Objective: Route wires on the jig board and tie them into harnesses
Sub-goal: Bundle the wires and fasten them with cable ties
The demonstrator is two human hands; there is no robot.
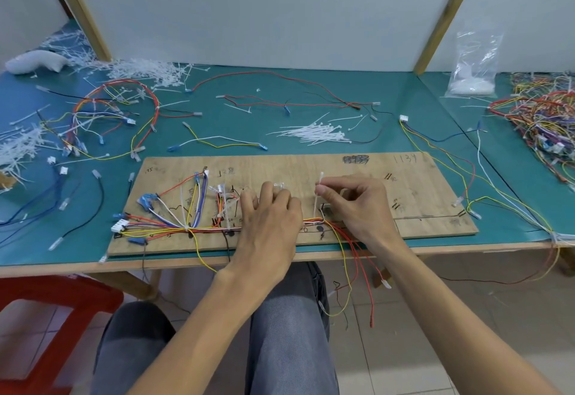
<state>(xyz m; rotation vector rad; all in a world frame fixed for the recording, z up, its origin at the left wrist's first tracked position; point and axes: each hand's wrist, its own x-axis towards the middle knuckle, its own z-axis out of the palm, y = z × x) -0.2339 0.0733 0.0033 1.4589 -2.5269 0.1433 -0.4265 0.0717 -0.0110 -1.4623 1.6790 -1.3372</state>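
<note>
The board (404,183) is lying flat on the desk (404,93), close to its front edge, and the wires (174,230) are running in a bundle along the near side of the board, from a white plug at its left end toward its middle. Several wires are fanning up from this bundle over the left half of the board, and red and yellow ends (357,264) are hanging down over the board's front edge. The left hand (270,217) is resting palm down on the middle of the board, over the bundle, with the fingers bent; what is under them is hidden, so I cannot tell if they are gripping anything. The right hand (357,205) is sitting just right of it on the board and is pinching a white tie (315,205) between thumb and forefinger. The tie is standing almost upright and its lower end is meeting the bundle. Behind the board a bunch of loose ties (314,135) is lying on the desk. Behind the board's left corner a finished harness (115,108) is lying in a loop. To the right of the board, at the far side, a clear bag (474,65) is standing beside a heap (541,121) of coloured wires.
</note>
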